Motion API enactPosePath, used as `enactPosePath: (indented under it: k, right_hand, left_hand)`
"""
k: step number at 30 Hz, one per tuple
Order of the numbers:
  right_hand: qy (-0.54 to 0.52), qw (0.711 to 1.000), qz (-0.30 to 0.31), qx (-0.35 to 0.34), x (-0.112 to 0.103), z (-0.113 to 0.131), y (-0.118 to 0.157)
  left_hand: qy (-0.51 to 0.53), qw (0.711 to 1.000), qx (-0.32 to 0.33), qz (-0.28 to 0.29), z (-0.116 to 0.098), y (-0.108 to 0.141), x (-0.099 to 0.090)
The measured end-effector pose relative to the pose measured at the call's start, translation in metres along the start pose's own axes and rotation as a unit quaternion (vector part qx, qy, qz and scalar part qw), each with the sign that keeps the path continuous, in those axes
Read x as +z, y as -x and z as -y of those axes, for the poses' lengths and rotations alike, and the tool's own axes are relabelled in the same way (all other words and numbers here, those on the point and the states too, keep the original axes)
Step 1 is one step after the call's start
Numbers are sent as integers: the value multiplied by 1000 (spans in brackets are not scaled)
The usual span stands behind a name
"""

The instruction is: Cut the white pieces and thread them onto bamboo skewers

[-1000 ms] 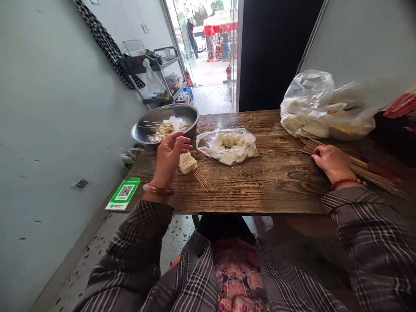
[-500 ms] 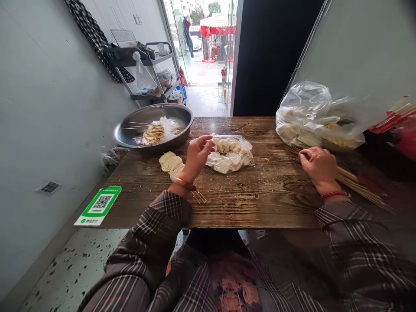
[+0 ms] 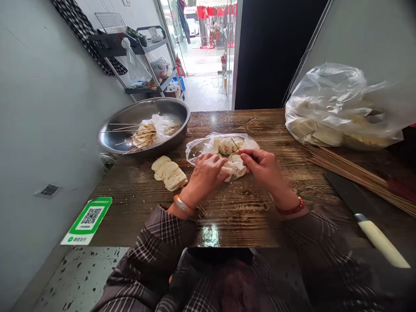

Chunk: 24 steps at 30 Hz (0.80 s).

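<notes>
My right hand (image 3: 264,168) pinches a thin wooden skewer (image 3: 234,143), its dark tip pointing up and left over an open clear plastic bag (image 3: 198,146). The bag holds several pale, round food slices (image 3: 229,143) whose kind I cannot make out. My left hand (image 3: 208,175) reaches over the bag's near left side, thumb and fingers apart; whether its fingertips touch a slice is unclear. Left of that hand, a short row of pale slices (image 3: 169,172) lies on the table, with skewer ends sticking out below, partly hidden by my wrist.
A steel basin (image 3: 110,130) at the left holds skewered slices. At the right lie a bundle of skewers (image 3: 354,169), a knife (image 3: 380,240) with a pale handle, and a large plastic bag (image 3: 334,104). A green QR card (image 3: 87,221) lies at the table's left corner.
My right hand has moved left from the skewer bundle to the bag with one skewer in it. My left hand has lowered onto the bag. The view has tilted down, and the knife shows.
</notes>
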State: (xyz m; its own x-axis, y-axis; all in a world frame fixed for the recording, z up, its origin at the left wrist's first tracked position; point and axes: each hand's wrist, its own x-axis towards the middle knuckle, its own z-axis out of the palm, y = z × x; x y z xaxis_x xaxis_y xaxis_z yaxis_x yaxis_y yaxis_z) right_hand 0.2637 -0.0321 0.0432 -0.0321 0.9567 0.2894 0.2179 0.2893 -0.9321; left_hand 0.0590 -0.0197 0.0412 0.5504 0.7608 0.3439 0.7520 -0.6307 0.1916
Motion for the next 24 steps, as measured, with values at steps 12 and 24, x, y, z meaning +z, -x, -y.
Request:
enactPosePath:
  k: [12,24]
  right_hand:
    - [141,988,-4,-66,0,-16,8]
    - [187,975,-17,-121,2,-20,11]
  left_hand:
    - [170,973,103,121,-18,12,-15]
    - [30,1000,-2,8,3,4,-1]
